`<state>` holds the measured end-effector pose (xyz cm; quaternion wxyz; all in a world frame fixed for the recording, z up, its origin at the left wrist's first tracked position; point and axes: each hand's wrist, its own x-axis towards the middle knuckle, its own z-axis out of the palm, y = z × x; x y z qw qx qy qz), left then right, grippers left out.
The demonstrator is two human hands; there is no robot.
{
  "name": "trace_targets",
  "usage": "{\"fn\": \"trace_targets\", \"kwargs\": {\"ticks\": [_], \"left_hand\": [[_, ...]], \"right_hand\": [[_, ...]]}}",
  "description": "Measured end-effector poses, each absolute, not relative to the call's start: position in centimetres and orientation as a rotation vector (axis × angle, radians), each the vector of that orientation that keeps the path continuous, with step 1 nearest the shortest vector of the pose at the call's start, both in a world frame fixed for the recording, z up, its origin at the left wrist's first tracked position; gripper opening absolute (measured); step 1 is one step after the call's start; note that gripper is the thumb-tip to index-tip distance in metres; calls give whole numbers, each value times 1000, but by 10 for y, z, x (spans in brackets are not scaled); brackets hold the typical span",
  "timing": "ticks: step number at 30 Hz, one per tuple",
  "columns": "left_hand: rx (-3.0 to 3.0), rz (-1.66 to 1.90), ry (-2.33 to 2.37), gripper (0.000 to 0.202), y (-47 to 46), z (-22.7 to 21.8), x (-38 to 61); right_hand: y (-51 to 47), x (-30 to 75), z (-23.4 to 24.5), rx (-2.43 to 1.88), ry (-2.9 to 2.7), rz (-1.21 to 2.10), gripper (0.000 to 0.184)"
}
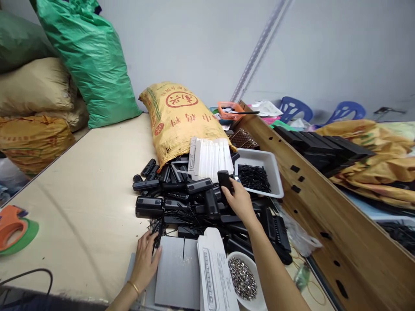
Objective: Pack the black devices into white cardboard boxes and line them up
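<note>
My right hand [237,199] reaches forward over a pile of black plastic parts [181,198] and is closed around one upright black part [224,180]. My left hand [146,255], with a gold bangle at the wrist, rests at the left edge of a grey pad [177,272], its fingers curled by a tuft of thin black pins [156,226]. Whether the fingers hold any pins is hidden. A stack of white cards [210,159] leans behind the pile. A white tray [275,175] of black pins sits just right of my right hand.
A yellow woven sack [177,119] lies open behind the pile. A white bowl of small metal pieces [243,278] and a white printed card [214,276] sit near me. A wooden board [311,203] runs along the right. Green and tan sacks [90,60] stand far left; an orange tape dispenser [11,224] lies left.
</note>
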<state>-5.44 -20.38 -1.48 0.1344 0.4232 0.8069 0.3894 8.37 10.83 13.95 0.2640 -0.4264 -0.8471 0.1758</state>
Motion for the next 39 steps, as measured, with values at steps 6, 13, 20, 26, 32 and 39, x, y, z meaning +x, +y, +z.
{"fn": "trace_targets", "kwargs": {"ticks": [6, 13, 20, 26, 32, 39], "left_hand": [[1401, 1104, 2352, 24, -158, -15, -59], [1431, 1125, 2403, 16, -146, -12, -58], [1552, 1156, 2629, 23, -149, -27, -83], [1595, 1178, 2599, 26, -125, -25, -94], [1646, 1307, 2477, 28, -123, 1, -94], [1682, 1454, 2235, 22, -86, 54, -99]], "right_hand": [[137, 96, 143, -1056, -2508, 395, 38], [146, 87, 109, -1143, -2330, 365, 36], [138, 83, 81, -1047, -2282, 341, 24], [120, 93, 87, -1006, -2212, 282, 24], [91, 92, 110, -921, -2244, 291, 21], [49, 167, 116, -1221, -2007, 624, 25]]}}
